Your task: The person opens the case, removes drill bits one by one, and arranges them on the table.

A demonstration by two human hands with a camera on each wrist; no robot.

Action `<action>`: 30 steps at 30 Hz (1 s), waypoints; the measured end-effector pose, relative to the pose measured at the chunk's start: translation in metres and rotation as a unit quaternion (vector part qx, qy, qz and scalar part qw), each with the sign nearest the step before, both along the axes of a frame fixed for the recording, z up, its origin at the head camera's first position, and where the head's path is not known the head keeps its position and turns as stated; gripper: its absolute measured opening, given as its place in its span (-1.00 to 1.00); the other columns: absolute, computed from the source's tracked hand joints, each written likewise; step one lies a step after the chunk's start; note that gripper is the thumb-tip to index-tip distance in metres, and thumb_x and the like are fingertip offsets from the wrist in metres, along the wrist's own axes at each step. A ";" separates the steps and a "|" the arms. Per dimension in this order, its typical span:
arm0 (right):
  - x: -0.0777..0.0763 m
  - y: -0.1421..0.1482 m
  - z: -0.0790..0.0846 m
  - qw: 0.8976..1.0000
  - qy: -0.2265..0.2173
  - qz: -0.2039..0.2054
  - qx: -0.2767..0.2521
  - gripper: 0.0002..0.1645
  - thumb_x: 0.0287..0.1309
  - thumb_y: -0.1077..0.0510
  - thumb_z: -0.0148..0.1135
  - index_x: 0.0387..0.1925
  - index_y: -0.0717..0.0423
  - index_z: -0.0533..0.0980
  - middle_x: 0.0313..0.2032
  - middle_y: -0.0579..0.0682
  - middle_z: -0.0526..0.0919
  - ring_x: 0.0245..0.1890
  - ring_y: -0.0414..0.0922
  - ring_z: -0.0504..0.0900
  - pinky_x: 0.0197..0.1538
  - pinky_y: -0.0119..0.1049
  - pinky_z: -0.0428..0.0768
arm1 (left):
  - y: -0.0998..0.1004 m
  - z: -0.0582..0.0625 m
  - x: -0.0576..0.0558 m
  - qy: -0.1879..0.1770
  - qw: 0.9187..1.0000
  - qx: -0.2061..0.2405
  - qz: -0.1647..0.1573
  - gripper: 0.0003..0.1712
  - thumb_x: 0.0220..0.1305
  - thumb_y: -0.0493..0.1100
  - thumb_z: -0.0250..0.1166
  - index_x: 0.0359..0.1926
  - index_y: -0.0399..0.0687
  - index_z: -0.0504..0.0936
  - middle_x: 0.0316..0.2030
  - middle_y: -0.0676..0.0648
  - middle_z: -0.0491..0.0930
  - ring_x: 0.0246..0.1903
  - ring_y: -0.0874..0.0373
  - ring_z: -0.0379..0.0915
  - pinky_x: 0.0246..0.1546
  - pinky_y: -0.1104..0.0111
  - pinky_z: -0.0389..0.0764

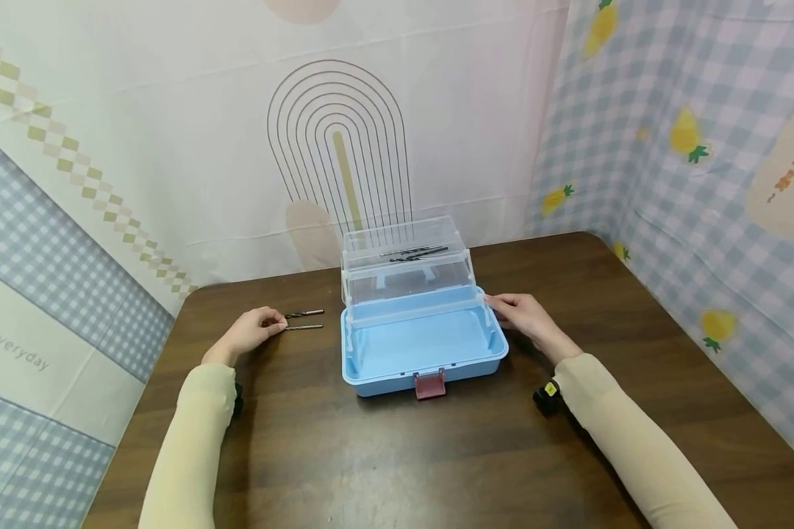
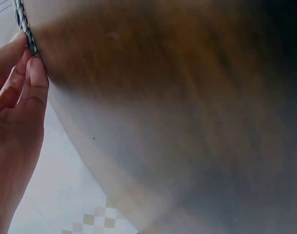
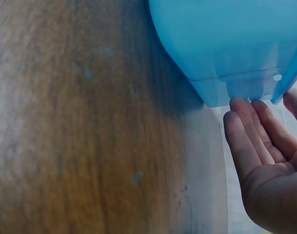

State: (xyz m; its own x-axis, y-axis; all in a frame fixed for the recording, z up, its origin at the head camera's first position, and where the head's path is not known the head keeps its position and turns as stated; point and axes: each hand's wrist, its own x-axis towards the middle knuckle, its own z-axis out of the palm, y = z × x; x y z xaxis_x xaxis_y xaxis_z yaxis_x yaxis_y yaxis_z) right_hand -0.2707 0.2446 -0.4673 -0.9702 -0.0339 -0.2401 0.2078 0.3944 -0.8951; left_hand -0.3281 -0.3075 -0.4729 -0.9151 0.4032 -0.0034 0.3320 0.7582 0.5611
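On the left of the table, my left hand [image 1: 251, 330] pinches the end of a twist drill bit [image 2: 24, 24] between thumb and fingertips. Two drill bits show by its fingertips in the head view, a darker upper one [image 1: 304, 314] and a thinner lower one [image 1: 304, 327]. A light blue toolbox [image 1: 430, 384] stands mid-table, its clear lid [image 1: 400, 234] raised. Several dark drill bits [image 1: 418, 255] lie in the raised clear tray. With nearly straight fingers [image 3: 243, 131], my right hand [image 1: 529, 321] touches the toolbox's right side, thumb at the rim.
A reddish latch [image 1: 430, 384] hangs folded down at the toolbox's front. The brown wooden table [image 1: 384, 455] meets a patterned cloth wall [image 1: 463, 132] at the back and a checked cloth [image 1: 688, 220] on the right.
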 end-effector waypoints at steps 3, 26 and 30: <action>0.000 0.000 0.001 1.000 0.001 0.000 0.001 -0.24 0.42 -0.21 0.15 0.30 0.35 0.44 0.26 0.33 0.49 0.19 0.14 0.58 0.13 -0.12 0.59 | 0.000 0.001 -0.001 0.000 1.000 -0.005 0.000 -0.88 0.44 -0.24 0.25 -0.20 -0.20 0.67 -0.23 -0.13 0.63 -0.22 0.02 0.47 -0.08 0.09 0.46; 0.000 -0.002 0.000 1.000 -0.004 -0.001 0.007 -0.20 0.41 -0.25 0.13 0.32 0.34 0.43 0.27 0.32 0.48 0.20 0.14 0.57 0.14 -0.10 0.58 | -0.005 0.000 -0.003 -0.040 0.999 -0.003 0.028 -0.83 0.43 -0.17 0.28 -0.16 -0.20 0.70 -0.28 -0.08 0.63 -0.27 0.08 0.46 -0.15 0.17 0.46; 0.000 -0.002 0.002 1.000 -0.005 -0.002 0.005 -0.22 0.42 -0.23 0.14 0.31 0.35 0.43 0.27 0.33 0.48 0.20 0.15 0.56 0.14 -0.10 0.57 | -0.006 0.000 -0.002 -0.049 0.998 0.001 0.035 -0.86 0.39 -0.19 0.31 -0.19 -0.19 0.70 -0.32 -0.06 0.62 -0.32 0.10 0.44 -0.19 0.22 0.45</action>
State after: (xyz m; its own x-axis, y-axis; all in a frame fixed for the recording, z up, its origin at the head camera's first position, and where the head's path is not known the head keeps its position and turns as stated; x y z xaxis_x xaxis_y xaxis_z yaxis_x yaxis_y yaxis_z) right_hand -0.2712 0.2426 -0.4658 -0.9678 -0.0276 -0.2504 0.2186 0.4018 -0.8892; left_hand -0.3305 -0.3132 -0.4727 -0.9361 0.3390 -0.0936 0.2223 0.7766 0.5894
